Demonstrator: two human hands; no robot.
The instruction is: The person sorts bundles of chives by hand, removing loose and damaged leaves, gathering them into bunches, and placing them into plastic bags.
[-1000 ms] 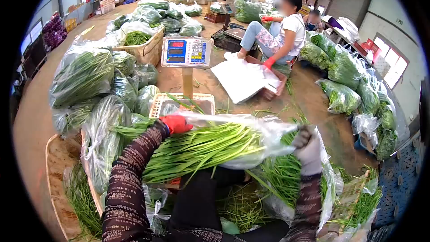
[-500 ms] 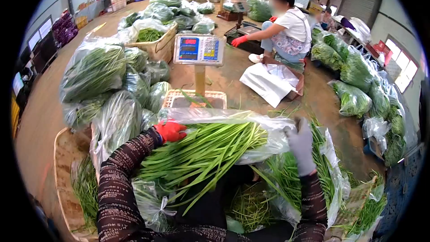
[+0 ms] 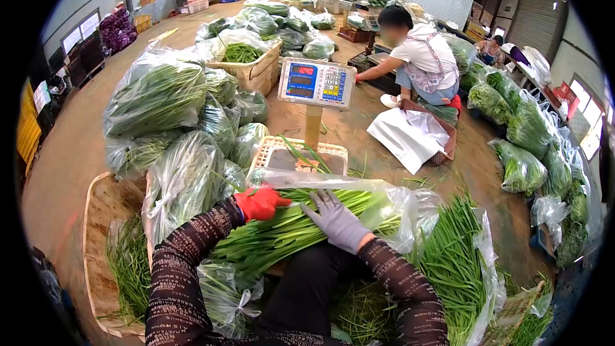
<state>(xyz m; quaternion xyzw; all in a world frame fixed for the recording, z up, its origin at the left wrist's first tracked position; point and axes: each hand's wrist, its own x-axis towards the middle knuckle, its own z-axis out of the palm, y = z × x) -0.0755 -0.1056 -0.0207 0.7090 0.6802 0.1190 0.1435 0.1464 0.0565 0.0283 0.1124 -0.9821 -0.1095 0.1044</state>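
Lies over the lap (image 3: 306,291) as a loose bundle of long green leaves (image 3: 275,237), partly in a clear plastic bag (image 3: 410,218), on the near side of the scale (image 3: 317,83). Probably handles as light, limp, slightly slippery and easily bruised; best cradled broadly around the middle. Reaches inward with both forearms (image 3: 186,250): presses the right grip (image 3: 339,221) flat on top, released, with spread fingers (image 3: 328,201); curls the left grip (image 3: 261,204) near the bag's edge, cannot tell whether grasping.

Wearer's hands are two: left hand (image 3: 261,204), right hand (image 3: 339,221) | greens bunch under them (image 3: 275,237): one | scales: two, near scale (image 3: 317,83), far scale (image 3: 369,23) | co-workers: two, nearer (image 3: 428,57), farther (image 3: 491,51) | left-side bags (image 3: 157,97): at least six, overlapping | right-side bags (image 3: 519,166): at least five, overlapping | white sheet (image 3: 407,138): one
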